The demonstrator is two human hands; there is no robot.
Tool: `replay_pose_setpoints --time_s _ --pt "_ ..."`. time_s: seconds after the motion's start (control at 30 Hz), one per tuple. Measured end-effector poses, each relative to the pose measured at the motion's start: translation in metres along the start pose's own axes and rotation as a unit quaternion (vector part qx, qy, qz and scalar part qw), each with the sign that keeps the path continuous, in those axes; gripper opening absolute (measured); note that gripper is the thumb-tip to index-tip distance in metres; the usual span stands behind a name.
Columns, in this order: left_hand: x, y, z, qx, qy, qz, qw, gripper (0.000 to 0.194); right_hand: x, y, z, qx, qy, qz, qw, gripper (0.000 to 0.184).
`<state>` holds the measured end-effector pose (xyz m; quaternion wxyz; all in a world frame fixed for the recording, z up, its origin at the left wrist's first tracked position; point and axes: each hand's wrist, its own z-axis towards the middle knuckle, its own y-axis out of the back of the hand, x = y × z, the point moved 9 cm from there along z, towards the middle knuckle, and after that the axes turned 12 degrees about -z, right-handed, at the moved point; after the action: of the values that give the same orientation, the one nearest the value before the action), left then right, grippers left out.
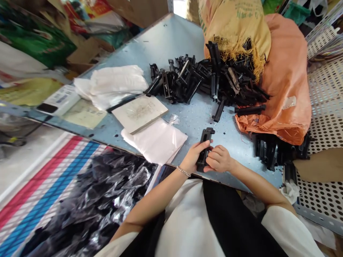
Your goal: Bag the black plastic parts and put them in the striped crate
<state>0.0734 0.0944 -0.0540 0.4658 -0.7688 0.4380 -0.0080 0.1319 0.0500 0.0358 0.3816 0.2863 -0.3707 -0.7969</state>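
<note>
A long black plastic part (206,137) with a slotted frame stands nearly upright at the table's near edge. My left hand (195,155) is wrapped round its left side, the thumb lying across the front. From the right, my right hand (219,158) presses curled fingers against the same part; whether a smaller piece is between those fingers is hidden. Beyond my hands, a heap of similar black plastic parts (184,80) lies on the blue-grey table (182,39). One loose part (219,110) rests nearer to me than the heap.
Left of my hands lie clear plastic bags (158,141) under a pale board (139,112), with more bags (115,82) behind. A yellow woven sack (235,25) and an orange sack (286,71) stand at the right. A striped bag (53,178) of plastic-wrapped dark items sits below the left edge.
</note>
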Motion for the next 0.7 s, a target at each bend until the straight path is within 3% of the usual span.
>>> replay_pose_setpoints --time_s 0.07,0.1,0.13,0.2,0.3,0.37,0.4,0.5,0.57,0.63,0.7 --pt "0.022 -0.005 -0.002 0.008 0.061 0.004 0.998 0.042 0.004 0.003 0.000 -0.005 0.029 0.001 1.000 0.045" --pt "0.026 -0.004 -0.003 0.003 0.049 0.007 0.999 0.043 0.004 0.003 0.001 -0.001 0.035 0.003 0.999 0.045" --pt "0.025 -0.003 -0.004 -0.009 0.011 0.008 1.000 0.044 0.002 0.002 0.003 0.004 0.033 0.001 0.999 0.044" --pt "0.006 0.003 -0.014 -0.037 -0.142 0.005 0.989 0.044 -0.003 0.002 0.006 -0.003 0.002 -0.004 1.000 0.047" --pt "-0.031 0.004 -0.041 -0.014 -0.362 0.029 0.932 0.062 -0.012 0.000 0.005 -0.046 -0.083 0.036 0.995 0.053" --pt "-0.048 0.002 -0.048 0.007 -0.430 0.073 0.900 0.073 -0.027 -0.012 0.003 -0.051 -0.160 0.093 0.981 0.053" --pt "-0.051 0.004 -0.042 0.003 -0.421 0.094 0.902 0.072 -0.043 -0.023 0.000 -0.038 -0.219 0.114 0.968 0.052" --pt "-0.039 0.017 -0.007 -0.034 -0.303 0.165 0.938 0.048 -0.116 -0.056 -0.023 0.012 -0.459 0.103 0.882 0.044" --pt "-0.018 0.019 0.012 -0.031 -0.229 0.282 0.931 0.036 -0.166 -0.073 -0.042 0.051 -0.581 0.071 0.809 0.041" --pt "-0.002 0.015 0.020 -0.026 -0.232 0.450 0.862 0.030 -0.204 -0.091 -0.055 0.092 -0.649 0.092 0.750 0.047" --pt "0.004 0.012 0.020 -0.045 -0.273 0.586 0.762 0.031 -0.223 -0.106 -0.066 0.097 -0.690 0.174 0.696 0.041"
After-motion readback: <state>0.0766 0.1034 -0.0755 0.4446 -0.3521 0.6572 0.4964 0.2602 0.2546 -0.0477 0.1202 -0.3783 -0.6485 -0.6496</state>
